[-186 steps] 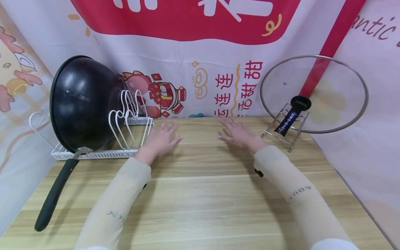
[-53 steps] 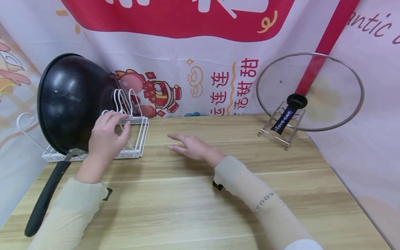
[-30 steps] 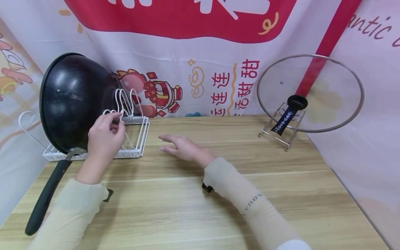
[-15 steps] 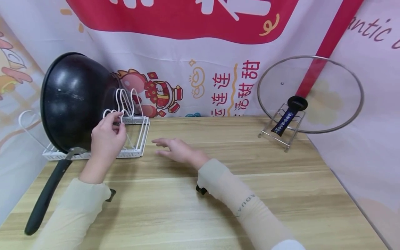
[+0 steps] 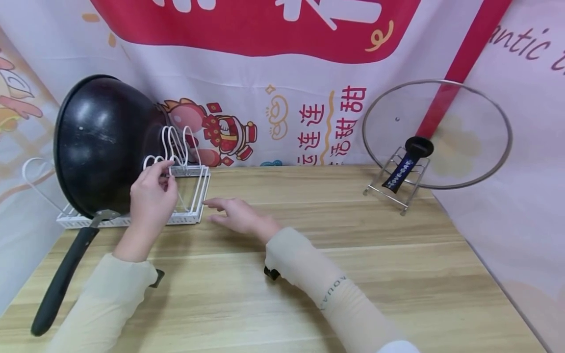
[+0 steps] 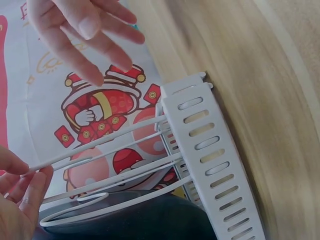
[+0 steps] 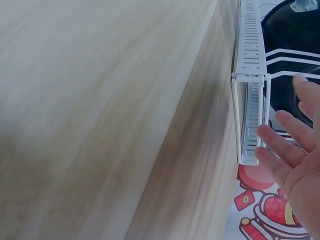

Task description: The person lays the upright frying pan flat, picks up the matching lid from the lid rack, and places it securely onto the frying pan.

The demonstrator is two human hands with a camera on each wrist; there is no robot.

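Note:
A white dish rack (image 5: 185, 217) with tall wire loops stands at the left of the table. My left hand (image 5: 153, 198) pinches the top of one wire divider between thumb and fingers; the left wrist view shows this pinch on the wire (image 6: 107, 139). Leaning in the rack is a black wok (image 5: 110, 147), its underside facing me and its handle (image 5: 66, 279) pointing down toward the table's front. My right hand (image 5: 236, 215) hovers beside the rack's right end, fingers extended. In the right wrist view those fingers (image 7: 280, 145) spread close to the rack's end; contact cannot be made out.
At the back right, a glass lid (image 5: 468, 147) with a black knob stands tilted in a small metal wire stand (image 5: 408, 196). A printed cloth (image 5: 247, 78) hangs behind the wooden table (image 5: 309, 294).
Both hands have come left since the earliest frame. My left hand has gone to the wire divider and pinched it. The right hand has kept sliding left toward the rack's end.

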